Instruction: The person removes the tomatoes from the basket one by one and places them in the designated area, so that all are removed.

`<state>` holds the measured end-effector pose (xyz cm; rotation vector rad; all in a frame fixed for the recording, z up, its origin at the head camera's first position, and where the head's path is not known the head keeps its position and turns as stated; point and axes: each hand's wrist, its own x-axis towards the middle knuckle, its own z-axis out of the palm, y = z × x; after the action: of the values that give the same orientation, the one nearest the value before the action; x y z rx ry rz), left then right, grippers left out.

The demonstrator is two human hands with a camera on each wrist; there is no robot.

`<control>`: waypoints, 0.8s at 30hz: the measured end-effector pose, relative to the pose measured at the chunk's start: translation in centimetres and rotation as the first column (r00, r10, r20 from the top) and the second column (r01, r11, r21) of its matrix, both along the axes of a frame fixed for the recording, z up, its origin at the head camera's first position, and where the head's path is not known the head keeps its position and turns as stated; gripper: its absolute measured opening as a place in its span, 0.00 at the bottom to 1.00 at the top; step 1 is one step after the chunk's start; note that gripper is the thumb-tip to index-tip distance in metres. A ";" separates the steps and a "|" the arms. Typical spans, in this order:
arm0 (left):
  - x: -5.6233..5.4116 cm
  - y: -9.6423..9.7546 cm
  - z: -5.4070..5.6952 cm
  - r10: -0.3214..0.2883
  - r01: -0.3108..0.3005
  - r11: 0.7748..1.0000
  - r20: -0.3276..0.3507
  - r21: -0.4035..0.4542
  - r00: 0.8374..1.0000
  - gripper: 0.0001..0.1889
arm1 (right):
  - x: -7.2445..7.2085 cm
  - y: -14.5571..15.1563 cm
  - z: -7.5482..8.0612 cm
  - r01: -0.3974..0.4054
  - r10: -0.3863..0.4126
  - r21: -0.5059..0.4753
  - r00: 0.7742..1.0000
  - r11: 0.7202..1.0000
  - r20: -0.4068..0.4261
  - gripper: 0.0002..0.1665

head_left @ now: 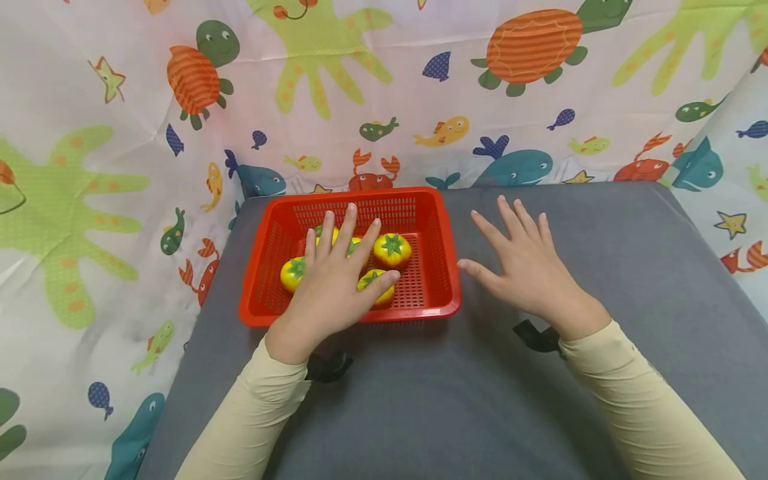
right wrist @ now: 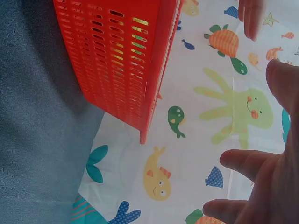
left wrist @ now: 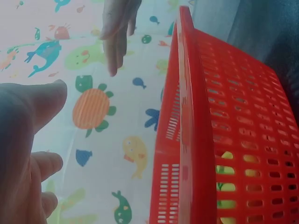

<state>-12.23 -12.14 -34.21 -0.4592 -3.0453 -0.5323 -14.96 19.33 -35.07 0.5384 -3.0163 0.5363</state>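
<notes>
A red plastic basket (head_left: 447, 267) with slotted walls stands on the grey table, left of centre in the head view. Inside lie several round yellow fruits (head_left: 393, 250) with green leafy tops and reddish undersides. My left hand (head_left: 336, 280) hovers over the basket, fingers spread, hiding part of the fruits. To the right of the basket, my right hand (head_left: 531, 273) hangs above the table with its fingers apart and nothing in them. From the left wrist, the basket's side (left wrist: 252, 116) shows yellow and green through its slots. The right wrist view shows the basket wall (right wrist: 117, 56) beside the right hand (right wrist: 275, 172).
Grey cloth covers the table (head_left: 618, 280). A white curtain (head_left: 420, 100) printed with sea animals hangs behind it and along both sides. Black straps (head_left: 329, 367) sit at the wrists, by the cream sleeves (head_left: 246, 413).
</notes>
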 end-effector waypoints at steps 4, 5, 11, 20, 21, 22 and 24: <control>0.1 -0.6 -0.2 0.013 -0.013 1.000 0.006 -0.003 1.000 0.49 | -0.2 -0.4 0.2 -0.015 0.015 0.008 1.000 1.000 0.006 0.56; 0.2 -0.7 -0.3 0.013 -0.013 1.000 0.009 -0.003 1.000 0.49 | -0.2 -0.4 0.3 -0.019 0.019 0.010 1.000 1.000 0.005 0.56; 0.3 -1.9 -0.7 0.029 -0.029 1.000 0.014 0.004 0.999 0.48 | -0.5 -1.0 0.7 -0.040 0.040 0.022 0.999 0.999 0.002 0.54; 0.9 -4.4 -2.0 0.115 -0.115 0.993 0.020 0.018 0.993 0.50 | -1.6 -2.4 1.5 -0.071 0.071 0.017 0.997 0.997 -0.009 0.54; 0.9 -4.8 -2.3 0.129 -0.129 0.992 0.022 0.016 0.991 0.50 | -1.8 -2.6 1.7 -0.075 0.075 0.017 0.997 0.997 -0.010 0.55; 1.0 -5.2 -2.5 0.142 -0.142 0.990 0.021 0.018 0.990 0.50 | -1.9 -2.8 1.8 -0.079 0.080 0.018 0.997 0.997 -0.011 0.55; 1.1 -6.1 -2.8 0.171 -0.171 0.985 0.017 0.023 0.985 0.50 | -2.2 -3.2 2.1 -0.091 0.091 0.021 0.996 0.996 -0.011 0.55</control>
<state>-11.17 -18.27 -37.00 -0.1904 -3.0493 -0.5646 -17.17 16.11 -33.01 0.6812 -3.0006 0.5043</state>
